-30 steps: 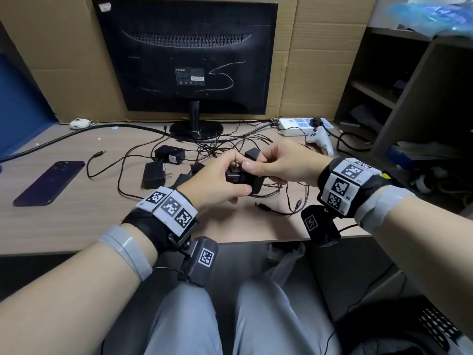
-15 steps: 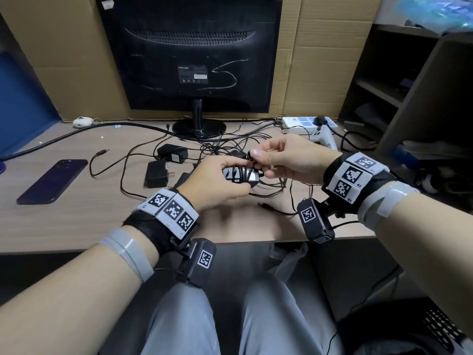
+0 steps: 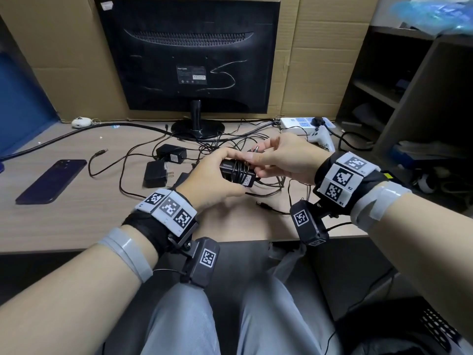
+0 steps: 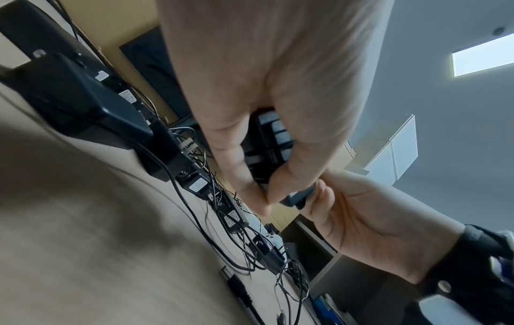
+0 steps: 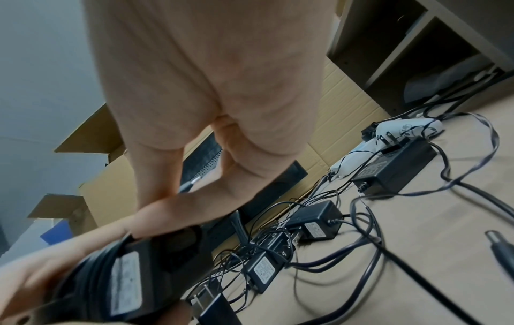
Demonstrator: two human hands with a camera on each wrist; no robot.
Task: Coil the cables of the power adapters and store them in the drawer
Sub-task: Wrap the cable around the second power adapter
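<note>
Your left hand (image 3: 217, 175) grips the power adapter (image 3: 236, 171) at frame centre, above the desk (image 3: 76, 219); your right hand (image 3: 279, 157), which a second ago pinched cable, now pinches the plug tip (image 3: 256, 149); winding looks nearly finished; no drawer in view.

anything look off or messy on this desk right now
Yes: behind the hands a tangle of loose adapter cables sprawls over the desk, uncoiled. The monitor also shows its scribbled back. Only the adapter in the left hand is wrapped.
</note>
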